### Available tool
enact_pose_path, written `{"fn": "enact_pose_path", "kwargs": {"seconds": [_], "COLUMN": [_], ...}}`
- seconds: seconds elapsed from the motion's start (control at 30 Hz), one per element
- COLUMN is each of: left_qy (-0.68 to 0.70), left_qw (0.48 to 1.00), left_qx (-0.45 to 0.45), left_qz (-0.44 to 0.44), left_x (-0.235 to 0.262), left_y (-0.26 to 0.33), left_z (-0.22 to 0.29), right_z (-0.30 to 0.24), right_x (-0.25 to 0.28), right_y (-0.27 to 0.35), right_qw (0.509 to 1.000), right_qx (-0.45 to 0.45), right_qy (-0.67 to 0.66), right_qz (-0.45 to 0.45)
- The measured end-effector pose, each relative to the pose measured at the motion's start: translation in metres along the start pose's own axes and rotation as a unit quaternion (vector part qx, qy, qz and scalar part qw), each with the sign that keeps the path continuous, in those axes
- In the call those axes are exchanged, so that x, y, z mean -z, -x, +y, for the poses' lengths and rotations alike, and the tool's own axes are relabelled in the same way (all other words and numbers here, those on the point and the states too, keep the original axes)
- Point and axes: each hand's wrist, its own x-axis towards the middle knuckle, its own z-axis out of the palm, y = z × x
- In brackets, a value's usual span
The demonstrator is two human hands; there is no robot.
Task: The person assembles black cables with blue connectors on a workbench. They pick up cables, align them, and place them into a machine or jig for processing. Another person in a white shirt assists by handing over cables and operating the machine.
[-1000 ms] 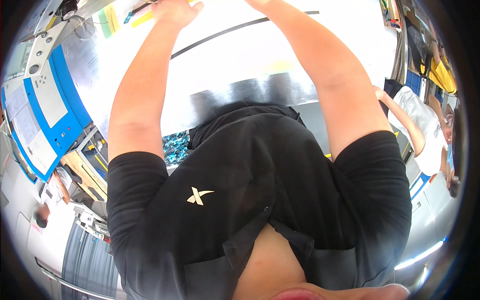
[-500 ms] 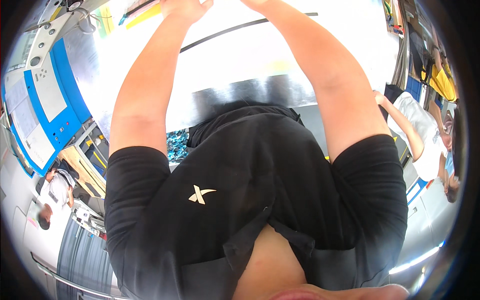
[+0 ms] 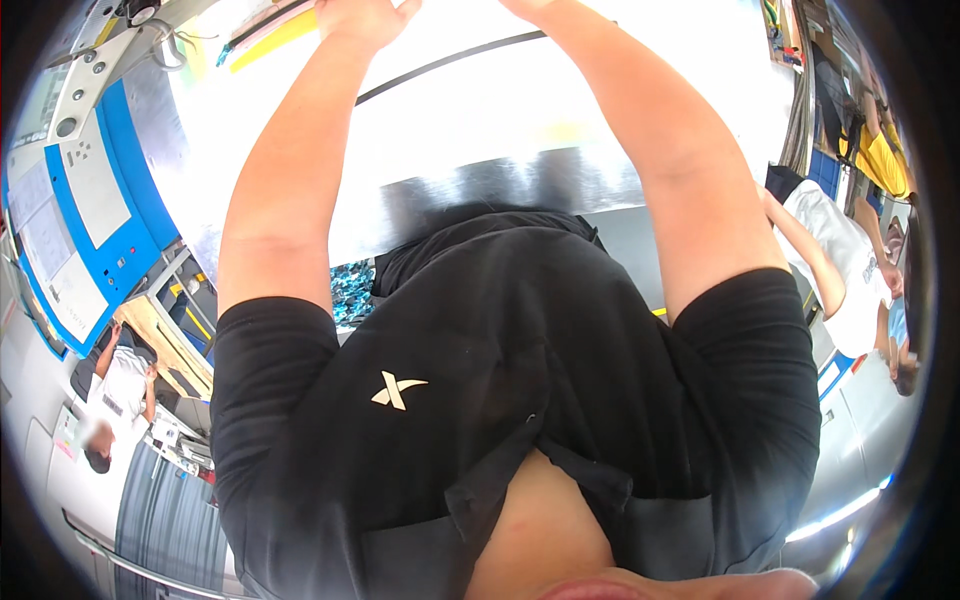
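Both of my arms reach forward over a bright, washed-out metal worktop [image 3: 440, 130]. At the upper edge, my left hand [image 3: 365, 18] shows its back and a thumb held away from the palm; its other fingers are cut off. Close beside it on the left lie a long yellow strip [image 3: 270, 44] and a thin dark bar [image 3: 262, 25]. Only the wrist side of my right hand [image 3: 528, 6] shows, its fingers out of the picture. Between my forearms a narrow black strip [image 3: 450, 65] runs across the worktop. What either hand touches is hidden.
A blue and white machine panel [image 3: 110, 215] with knobs stands at the left. Shiny blue-green material [image 3: 352, 292] shows below the worktop's near edge. One person [image 3: 120, 390] is at the far left; people in white [image 3: 835, 250] and yellow [image 3: 885, 160] are at the right.
My right hand and forearm have shifted slightly to the right. The yellow strip and dark bar appear a little farther left and lower. The person at the far left has moved their arms.
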Motion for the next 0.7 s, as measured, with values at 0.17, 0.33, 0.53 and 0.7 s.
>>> {"fn": "enact_pose_path", "kwargs": {"seconds": [0.17, 0.33, 0.53, 0.7], "left_qy": [0.002, 0.003, 0.018, 0.010], "left_qw": [1.000, 1.000, 1.000, 0.999], "left_qx": [0.003, -0.001, 0.009, 0.033], "left_qz": [-0.007, -0.002, -0.021, -0.004], "left_x": [-0.007, -0.002, 0.015, -0.005], "left_y": [-0.007, -0.004, 0.009, -0.003], "left_z": [-0.002, 0.015, 0.010, 0.010], "right_z": [-0.008, -0.017, -0.021, -0.001], "right_x": [-0.006, -0.002, 0.008, 0.002], "right_y": [-0.005, -0.001, -0.001, 0.004], "right_qw": [1.000, 1.000, 1.000, 0.998], "right_qx": [0.010, 0.011, 0.013, 0.009], "right_qy": [-0.006, -0.013, -0.024, -0.042], "right_qz": [-0.010, -0.003, -0.004, 0.038]}}
